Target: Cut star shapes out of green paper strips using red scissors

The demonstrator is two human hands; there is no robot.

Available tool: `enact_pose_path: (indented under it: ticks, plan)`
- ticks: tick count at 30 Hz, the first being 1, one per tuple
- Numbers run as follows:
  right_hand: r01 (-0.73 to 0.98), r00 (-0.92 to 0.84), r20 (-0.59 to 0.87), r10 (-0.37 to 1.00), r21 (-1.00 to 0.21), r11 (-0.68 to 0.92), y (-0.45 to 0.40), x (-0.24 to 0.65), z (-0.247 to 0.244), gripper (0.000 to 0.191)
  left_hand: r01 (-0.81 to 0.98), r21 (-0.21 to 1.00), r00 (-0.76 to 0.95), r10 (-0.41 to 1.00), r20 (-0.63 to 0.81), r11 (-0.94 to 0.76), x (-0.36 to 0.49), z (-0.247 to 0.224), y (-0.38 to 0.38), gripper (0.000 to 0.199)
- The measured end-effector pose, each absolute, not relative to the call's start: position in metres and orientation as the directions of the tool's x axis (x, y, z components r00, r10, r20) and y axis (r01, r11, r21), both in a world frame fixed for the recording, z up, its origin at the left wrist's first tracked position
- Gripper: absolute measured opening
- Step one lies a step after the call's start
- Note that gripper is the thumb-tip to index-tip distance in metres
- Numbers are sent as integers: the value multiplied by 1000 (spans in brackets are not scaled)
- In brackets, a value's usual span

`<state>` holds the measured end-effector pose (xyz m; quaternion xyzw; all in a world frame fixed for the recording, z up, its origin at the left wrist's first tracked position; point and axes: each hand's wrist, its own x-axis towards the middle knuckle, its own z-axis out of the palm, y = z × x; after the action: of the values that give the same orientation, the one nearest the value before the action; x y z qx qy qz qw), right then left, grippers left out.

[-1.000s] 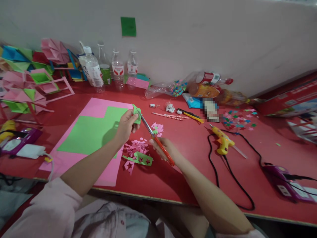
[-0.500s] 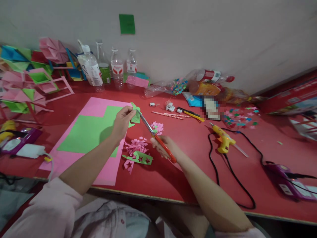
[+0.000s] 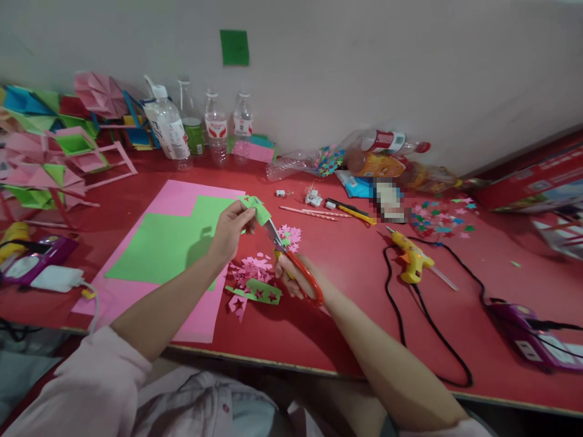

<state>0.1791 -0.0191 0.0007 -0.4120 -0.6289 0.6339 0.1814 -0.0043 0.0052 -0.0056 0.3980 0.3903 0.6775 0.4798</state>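
Note:
Between the thumb and fingers of my left hand is a small piece of green paper. My right hand grips scissors with red handles, a bit of yellow showing inside the grip. The scissor blades point up and left and meet the lower right edge of the green piece. Below my hands lie pink paper scraps and a green strip with star-shaped holes. Small cut pink stars are heaped just beyond the scissors. Under my left forearm are green sheets on a pink sheet.
A yellow glue gun with a black cord lies on the right, near a purple power strip. Bottles stand along the wall. A yellow cutter and coloured stars lie behind. Folded paper models fill the left.
The green piece has turned in my left hand and tilts more to the right. The scissor handles have spread apart, and the blades now sit lower on the paper.

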Motion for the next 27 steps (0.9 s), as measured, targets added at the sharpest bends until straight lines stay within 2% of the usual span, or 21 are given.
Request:
enact_pose_path:
  ticks: [11, 19, 27]
  plan:
    - [320, -569, -279, 774, -942, -104, -26, 174, 2, 48, -333, 916, -252, 957, 143, -225, 2, -1, 3, 24]
    - [337, -538, -312, 783, -931, -139, -27, 173, 5, 50, -332, 923, -234, 965, 119, -195, -1, -7, 5, 24]
    - [363, -508, -309, 804, -923, -126, -30, 170, 5, 46, -361, 919, -232, 970, 75, -157, 1, -6, 5, 27]
